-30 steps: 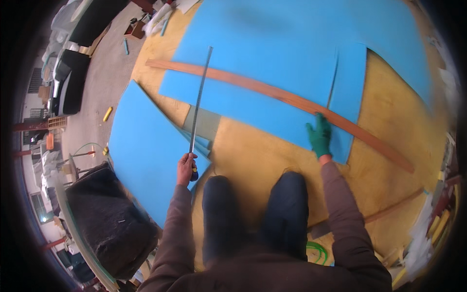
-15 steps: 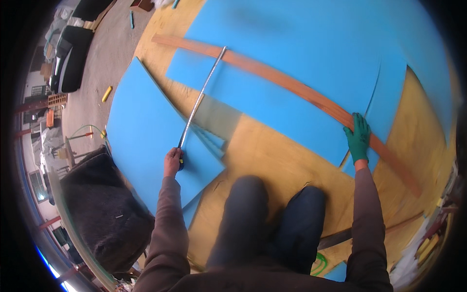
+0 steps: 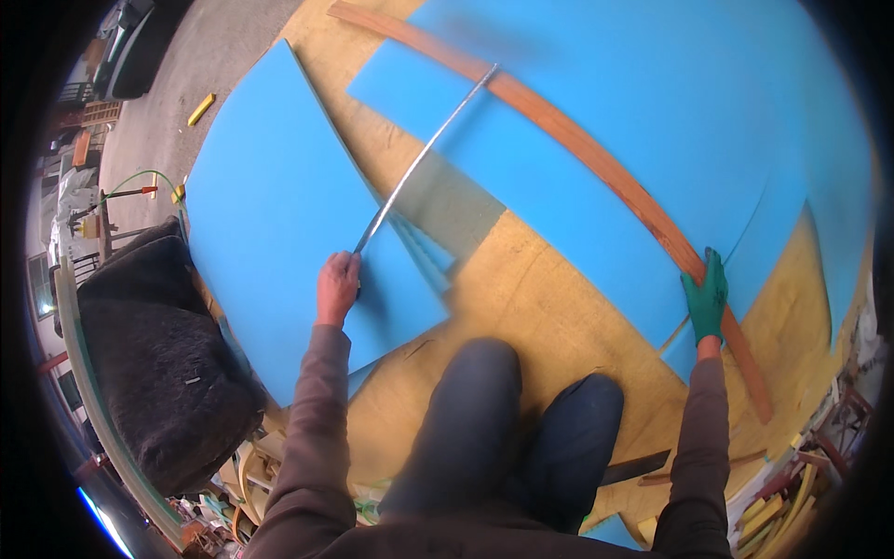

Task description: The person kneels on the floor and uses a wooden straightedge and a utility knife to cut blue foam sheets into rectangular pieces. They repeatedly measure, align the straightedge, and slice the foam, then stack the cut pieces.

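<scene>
My bare left hand [image 3: 337, 287] is closed around a tape measure, its case hidden by my fingers. From it the pulled-out blade [image 3: 419, 160] slants away to the far right, its tip at the edge of a long reddish-brown wooden strip [image 3: 601, 166]. The strip lies diagonally across a large blue foam-like sheet [image 3: 643, 84]. On the strip's near right part, my right hand [image 3: 707, 298] in a green glove grips it, thumb and fingers over its edges. Beneath my left hand is another blue sheet [image 3: 270, 186].
A light plywood surface [image 3: 521, 289] lies under the sheets and my knees, with a grey patch [image 3: 456, 207] on it. At left stands a dark, fabric-like covered block [image 3: 158, 363]. A yellow object [image 3: 201, 109] is on the floor. Wood offcuts [image 3: 782, 503] pile up at the lower right.
The view has shifted. My left hand has turned, so the tape case no longer shows, and the blade's tip is farther along the strip to the right. My right hand stays on the strip.
</scene>
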Demonstrator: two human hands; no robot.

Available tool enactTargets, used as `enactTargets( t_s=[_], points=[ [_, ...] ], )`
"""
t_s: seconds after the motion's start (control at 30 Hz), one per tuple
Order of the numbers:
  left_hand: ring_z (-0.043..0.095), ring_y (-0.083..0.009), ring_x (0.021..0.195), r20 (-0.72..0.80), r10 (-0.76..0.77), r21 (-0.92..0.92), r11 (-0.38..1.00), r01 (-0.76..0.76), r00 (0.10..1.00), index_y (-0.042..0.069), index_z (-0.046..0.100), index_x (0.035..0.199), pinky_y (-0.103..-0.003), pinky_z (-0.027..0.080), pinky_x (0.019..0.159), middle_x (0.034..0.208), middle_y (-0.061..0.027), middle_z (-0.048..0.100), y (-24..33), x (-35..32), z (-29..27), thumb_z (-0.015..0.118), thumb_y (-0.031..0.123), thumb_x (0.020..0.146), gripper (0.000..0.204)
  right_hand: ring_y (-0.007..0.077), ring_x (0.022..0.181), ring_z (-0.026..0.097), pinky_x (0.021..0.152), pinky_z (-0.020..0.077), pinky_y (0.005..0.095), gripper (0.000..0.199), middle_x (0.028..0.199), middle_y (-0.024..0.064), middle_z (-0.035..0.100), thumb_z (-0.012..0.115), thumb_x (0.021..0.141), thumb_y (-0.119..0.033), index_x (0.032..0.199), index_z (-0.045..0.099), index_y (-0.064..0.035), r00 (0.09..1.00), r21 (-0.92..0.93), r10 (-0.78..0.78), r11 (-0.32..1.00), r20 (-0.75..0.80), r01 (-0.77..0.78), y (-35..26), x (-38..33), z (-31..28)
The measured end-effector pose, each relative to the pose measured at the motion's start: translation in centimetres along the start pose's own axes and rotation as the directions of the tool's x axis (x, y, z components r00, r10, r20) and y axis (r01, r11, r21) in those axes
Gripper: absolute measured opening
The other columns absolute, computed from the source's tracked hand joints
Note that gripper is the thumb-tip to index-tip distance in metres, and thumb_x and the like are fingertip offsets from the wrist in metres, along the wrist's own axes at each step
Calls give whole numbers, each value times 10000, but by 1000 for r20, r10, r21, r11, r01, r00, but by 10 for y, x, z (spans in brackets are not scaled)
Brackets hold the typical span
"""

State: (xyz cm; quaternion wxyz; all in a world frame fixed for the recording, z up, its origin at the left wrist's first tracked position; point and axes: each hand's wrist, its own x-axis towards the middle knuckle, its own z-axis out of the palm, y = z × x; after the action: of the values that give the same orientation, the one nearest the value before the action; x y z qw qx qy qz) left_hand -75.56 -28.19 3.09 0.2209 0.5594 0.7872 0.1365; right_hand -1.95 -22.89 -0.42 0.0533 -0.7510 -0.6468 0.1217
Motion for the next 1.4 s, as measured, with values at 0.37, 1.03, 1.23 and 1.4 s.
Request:
enactTargets(
  t_s=[0.37,1.03,1.23,1.4],
  points=[
    [706,-312,806,144,-37,-259,963,74,989,50,740,1180,-423,542,756,878,-158,733,80,69,15,558,246,1074,287,422,1468,476,1239,362,535,663,1605,224,507,717,1009,-265,1590,476,-53,979,-4,-134,991,-153,135,-85,46,35],
    [733,-226,810,259,-57,-325,935,143,964,44,811,1014,-371,572,782,867,-110,777,83,153,79,652,268,983,277,424,1334,567,1126,459,532,542,1474,235,602,659,1039,-220,1504,532,30,946,-159,-309,943,-98,291,-134,71,43],
    [690,-160,775,249,-57,-295,946,132,967,-1,797,1045,-326,543,759,837,-59,760,87,156,83,618,276,1068,331,414,1324,580,1134,450,528,541,1476,238,603,665,1029,-204,1496,536,37,947,-174,-310,940,-84,292,-128,81,37],
    [693,-155,782,258,-54,-354,924,147,965,10,799,1054,-322,540,757,838,-59,763,86,153,81,620,274,1071,319,397,1356,570,1172,412,534,566,1502,235,586,672,1020,-196,1521,519,17,956,-187,-290,942,-38,278,-127,83,35]
  ],
)
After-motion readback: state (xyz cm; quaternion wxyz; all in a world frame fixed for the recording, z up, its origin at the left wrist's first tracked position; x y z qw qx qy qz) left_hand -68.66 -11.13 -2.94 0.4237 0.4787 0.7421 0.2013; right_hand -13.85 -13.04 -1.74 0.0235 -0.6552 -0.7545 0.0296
